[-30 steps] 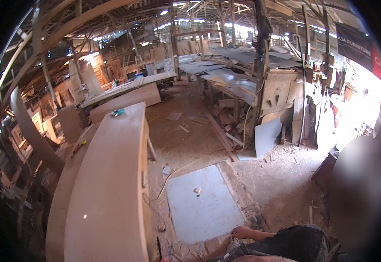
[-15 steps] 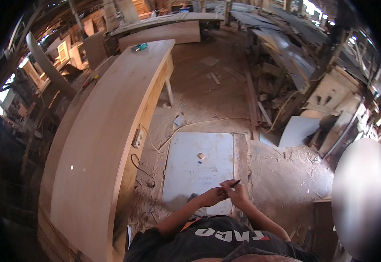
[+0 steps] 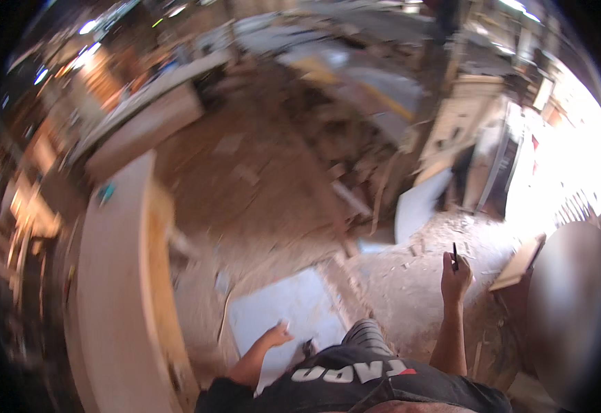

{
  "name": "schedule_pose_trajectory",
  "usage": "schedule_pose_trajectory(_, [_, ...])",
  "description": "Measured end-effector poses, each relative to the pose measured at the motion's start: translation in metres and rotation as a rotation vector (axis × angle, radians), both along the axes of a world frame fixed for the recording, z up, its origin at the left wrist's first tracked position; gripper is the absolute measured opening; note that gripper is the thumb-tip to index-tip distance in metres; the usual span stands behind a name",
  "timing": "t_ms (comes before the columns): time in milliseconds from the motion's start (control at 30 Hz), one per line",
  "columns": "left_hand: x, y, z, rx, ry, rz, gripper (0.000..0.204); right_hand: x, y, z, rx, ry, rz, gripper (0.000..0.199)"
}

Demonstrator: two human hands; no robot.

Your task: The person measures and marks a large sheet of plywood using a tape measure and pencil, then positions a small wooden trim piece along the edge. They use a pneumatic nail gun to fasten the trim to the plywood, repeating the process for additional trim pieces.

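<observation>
My right hand (image 3: 457,275) is raised out to the right, closed round a slim black pen (image 3: 455,256) that points upward. Lower and to the left, in front of my body, my left hand (image 3: 275,335) hovers over a pale blue-grey board (image 3: 307,292) on the floor. Its fingers look curled together, with a small whitish spot at their tips. Blur hides what, if anything, they hold. The two hands are well apart.
A long wooden workbench (image 3: 111,275) runs along my left, with a teal tool (image 3: 106,193) at its far end. A curved grey sheet (image 3: 417,206) leans among scrap wood at the right. A pale cable (image 3: 225,313) lies beside the floor board.
My hands were together in front of me and are now apart, the right one carried out to the right with the pen. My view has turned to the right.
</observation>
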State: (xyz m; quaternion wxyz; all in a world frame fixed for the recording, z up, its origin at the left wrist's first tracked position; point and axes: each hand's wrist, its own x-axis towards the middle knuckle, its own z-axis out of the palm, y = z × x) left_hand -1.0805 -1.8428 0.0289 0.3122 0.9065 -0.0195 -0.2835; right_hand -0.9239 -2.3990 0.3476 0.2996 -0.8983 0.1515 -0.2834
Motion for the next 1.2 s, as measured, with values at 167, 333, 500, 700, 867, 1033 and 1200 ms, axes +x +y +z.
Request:
schedule_pose_trajectory(167, [0.209,-0.012,0.009,0.068,0.041,0.248,0.057,0.152,-0.079,0.037,0.173,-0.163,-0.153,0.048])
schedule_pose_trajectory(333, [0.352,-0.046,0.016,-0.086,-0.1,0.543,0.056,0.341,-0.129,0.149,0.173,-0.34,-0.069,0.038])
schedule_pose_trajectory(500, [0.455,-0.103,0.043,-0.04,-0.148,0.656,0.056,0.528,-0.151,0.36,-0.194,-0.907,0.027,0.041])
schedule_pose_trajectory(700, [0.54,-0.131,0.079,0.017,-0.176,0.685,0.058,0.641,-0.11,0.612,-0.428,-1.192,-0.228,0.047])
schedule_pose_trajectory(867, [0.508,-0.128,0.036,0.061,-0.05,0.741,0.061,0.697,-0.012,0.541,-0.408,-0.996,0.086,0.043])
schedule_pose_trajectory(1033, [0.439,-0.136,-0.03,0.121,0.117,0.631,0.066,0.698,-0.009,0.285,-0.279,-0.642,0.473,0.043])
schedule_pose_trajectory(1200, [0.404,-0.129,-0.055,0.151,0.152,0.785,0.063,0.665,-0.025,0.135,-0.132,-0.297,0.558,0.043])
